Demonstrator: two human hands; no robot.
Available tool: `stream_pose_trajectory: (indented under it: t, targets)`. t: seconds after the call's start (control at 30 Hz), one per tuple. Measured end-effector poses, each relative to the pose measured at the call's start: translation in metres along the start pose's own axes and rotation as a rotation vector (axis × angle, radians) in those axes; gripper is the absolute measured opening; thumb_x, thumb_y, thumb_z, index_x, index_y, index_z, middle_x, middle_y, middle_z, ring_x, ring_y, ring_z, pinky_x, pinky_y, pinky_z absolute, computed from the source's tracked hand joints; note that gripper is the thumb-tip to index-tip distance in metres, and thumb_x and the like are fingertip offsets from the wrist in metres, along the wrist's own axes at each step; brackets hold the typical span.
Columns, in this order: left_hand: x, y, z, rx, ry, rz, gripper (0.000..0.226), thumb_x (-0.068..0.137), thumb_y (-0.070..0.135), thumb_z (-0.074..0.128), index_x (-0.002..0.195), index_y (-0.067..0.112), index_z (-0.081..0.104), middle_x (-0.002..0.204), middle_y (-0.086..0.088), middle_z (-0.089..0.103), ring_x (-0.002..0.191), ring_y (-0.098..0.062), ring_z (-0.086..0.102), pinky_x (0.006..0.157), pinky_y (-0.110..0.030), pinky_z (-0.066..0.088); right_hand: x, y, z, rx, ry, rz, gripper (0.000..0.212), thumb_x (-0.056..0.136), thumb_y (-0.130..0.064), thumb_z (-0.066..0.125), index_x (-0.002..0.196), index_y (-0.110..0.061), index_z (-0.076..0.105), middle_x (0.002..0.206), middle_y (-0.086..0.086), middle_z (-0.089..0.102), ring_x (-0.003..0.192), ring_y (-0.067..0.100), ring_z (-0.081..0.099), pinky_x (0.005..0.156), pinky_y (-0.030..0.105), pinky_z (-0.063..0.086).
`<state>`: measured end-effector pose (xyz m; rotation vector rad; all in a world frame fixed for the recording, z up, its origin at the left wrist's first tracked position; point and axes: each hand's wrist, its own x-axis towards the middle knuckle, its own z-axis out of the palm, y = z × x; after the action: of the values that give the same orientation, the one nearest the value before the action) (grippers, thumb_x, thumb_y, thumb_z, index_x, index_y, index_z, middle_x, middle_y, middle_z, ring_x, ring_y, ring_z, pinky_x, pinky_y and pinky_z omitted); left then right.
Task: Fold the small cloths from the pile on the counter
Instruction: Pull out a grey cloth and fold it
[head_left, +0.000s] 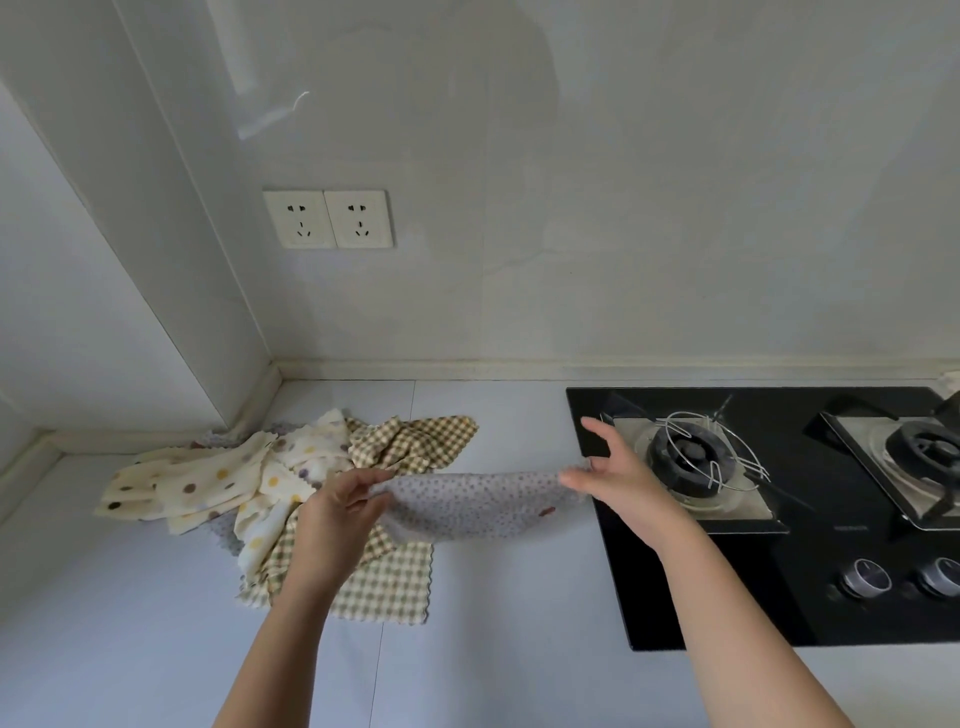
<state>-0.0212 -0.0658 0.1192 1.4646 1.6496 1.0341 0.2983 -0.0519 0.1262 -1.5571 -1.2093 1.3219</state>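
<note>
A grey cloth with small dark dots (478, 501) hangs stretched above the counter between both hands. My left hand (345, 506) pinches its left end, my right hand (610, 475) pinches its right end with the other fingers spread. Behind and under my left hand lies the pile (270, 483): cream cloths with coloured dots (208, 486) and beige checked cloths (415, 441), crumpled together in the counter's corner. One checked cloth (389, 587) lies partly flat at the pile's near side.
A black glass gas hob (727, 587) with two burners and knobs fills the counter's right side; my right hand hovers by its left edge. Two wall sockets (327, 218) sit above the pile. The pale counter (493, 675) runs toward me.
</note>
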Motion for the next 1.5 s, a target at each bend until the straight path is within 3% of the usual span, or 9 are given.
stream_pose_trajectory:
  t: [0.13,0.23,0.33,0.5,0.67,0.97,1.13,1.3,1.5]
  targets:
    - [0.000,0.004,0.006,0.186,0.102,0.144,0.008,0.087,0.012,0.069,0.090,0.020,0.069,0.087,0.005,0.067,0.082,-0.012,0.064,0.071,-0.025,0.051,-0.005,0.001,-0.005,-0.345,0.011,-0.096,0.020,0.084,-0.019,0.073,0.095,-0.035,0.068,0.100,-0.002,0.068,0.097,0.009,0.061,0.082,0.013,0.044]
    - [0.001,0.013,0.011,0.275,0.135,0.303,0.004,0.090,0.017,0.066,0.089,0.013,0.065,0.096,0.003,0.057,0.084,-0.014,0.056,0.071,-0.025,0.044,-0.005,0.005,-0.006,-0.603,0.106,-0.170,0.014,0.088,-0.022,0.069,0.081,-0.033,0.063,0.103,-0.006,0.060,0.101,0.011,0.058,0.088,0.023,0.044]
    - [0.004,0.032,0.014,0.283,-0.005,0.425,0.007,0.093,0.023,0.060,0.089,0.017,0.060,0.081,0.006,0.063,0.072,-0.009,0.058,0.062,-0.029,0.049,-0.008,-0.001,0.003,-0.646,-0.004,-0.184,0.026,0.085,-0.027,0.072,0.109,-0.032,0.063,0.132,-0.019,0.041,0.129,0.002,0.038,0.111,0.029,0.027]
    - [0.008,0.074,0.031,0.377,-0.162,0.651,0.012,0.090,0.035,0.056,0.090,0.026,0.064,0.071,0.014,0.064,0.061,-0.001,0.057,0.057,-0.024,0.049,-0.014,-0.026,0.055,-0.416,-0.195,-0.299,0.047,0.082,-0.025,0.073,0.126,-0.032,0.057,0.125,-0.026,0.056,0.121,-0.011,0.046,0.095,0.003,0.032]
    - [0.008,0.083,0.030,0.265,-0.204,0.592,0.016,0.081,0.034,0.075,0.083,0.021,0.066,0.062,0.011,0.059,0.057,-0.005,0.054,0.052,-0.011,0.035,-0.020,-0.036,0.068,-0.263,-0.161,-0.368,0.008,0.090,-0.021,0.065,0.083,-0.026,0.065,0.089,-0.009,0.069,0.097,0.012,0.064,0.092,0.029,0.047]
    - [-0.005,0.066,0.020,0.260,-0.282,0.462,0.016,0.084,0.017,0.070,0.080,0.027,0.058,0.081,0.015,0.059,0.081,-0.001,0.056,0.066,-0.011,0.043,-0.022,-0.046,0.051,-0.135,-0.119,-0.352,0.008,0.089,-0.021,0.062,0.081,-0.019,0.062,0.077,-0.005,0.063,0.078,0.010,0.060,0.076,0.029,0.048]
    - [-0.008,0.078,0.017,-0.159,-0.165,0.271,0.009,0.090,0.011,0.064,0.088,0.017,0.057,0.060,0.013,0.051,0.051,-0.003,0.042,0.052,-0.017,0.035,-0.023,-0.053,0.046,0.011,-0.173,-0.353,0.020,0.090,-0.027,0.065,0.097,-0.010,0.059,0.086,0.015,0.067,0.084,0.020,0.063,0.080,0.037,0.048]
    - [-0.009,0.085,0.014,-0.086,-0.178,0.329,0.031,0.087,0.018,0.070,0.102,0.037,0.050,0.080,-0.001,0.071,0.075,-0.020,0.067,0.071,-0.033,0.055,-0.027,-0.065,0.050,-0.006,-0.133,-0.523,0.029,0.091,-0.009,0.062,0.110,-0.030,0.058,0.086,-0.002,0.067,0.080,0.012,0.058,0.078,0.026,0.044]
    - [-0.013,0.089,0.010,0.016,-0.148,0.462,0.022,0.084,0.009,0.072,0.082,0.022,0.054,0.076,0.007,0.064,0.068,-0.011,0.064,0.062,-0.015,0.048,-0.028,-0.072,0.046,-0.263,-0.110,-0.578,0.025,0.087,-0.004,0.066,0.085,-0.029,0.066,0.084,-0.014,0.067,0.078,0.006,0.061,0.077,0.023,0.047]
